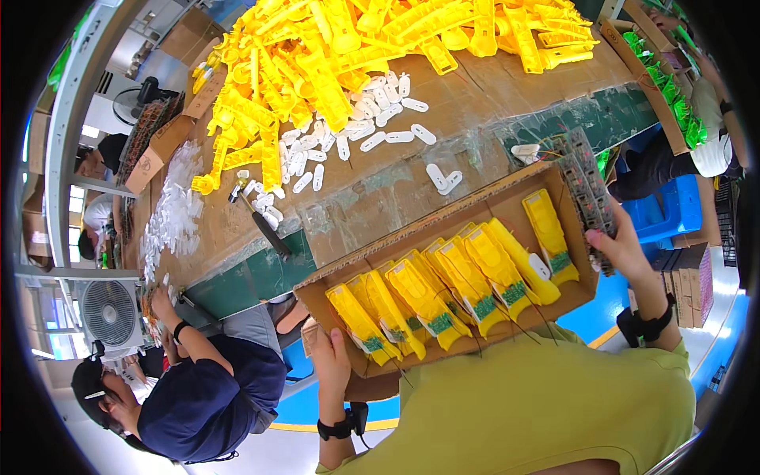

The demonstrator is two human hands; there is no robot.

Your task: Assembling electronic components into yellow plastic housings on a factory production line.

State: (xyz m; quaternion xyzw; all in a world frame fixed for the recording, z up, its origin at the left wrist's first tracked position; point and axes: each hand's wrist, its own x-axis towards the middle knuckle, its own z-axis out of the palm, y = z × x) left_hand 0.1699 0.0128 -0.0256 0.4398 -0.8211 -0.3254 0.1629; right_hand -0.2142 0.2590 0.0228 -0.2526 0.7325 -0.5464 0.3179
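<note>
A shallow cardboard box [443,207] hangs tilted in front of me at the table's near edge, carried between both hands. In it lie several yellow plastic shells [411,286] side by side, with green circuit boards at their lower ends and thin dark wires trailing over the rim. My left hand [330,358] grips the box's left end, thumb up along its side. Around the right end closes my right hand [621,247]. A grey strip of circuit boards [584,186] stands against that end, beside my right fingers; whether they also press on it I cannot tell.
Yellow shells [412,32] lie heaped on the table [507,91], with small white plastic parts [372,111] before them. A hammer [265,226] lies at the near edge. To the left a co-worker [214,388] sits close by. A box of green parts [661,79] stands far right.
</note>
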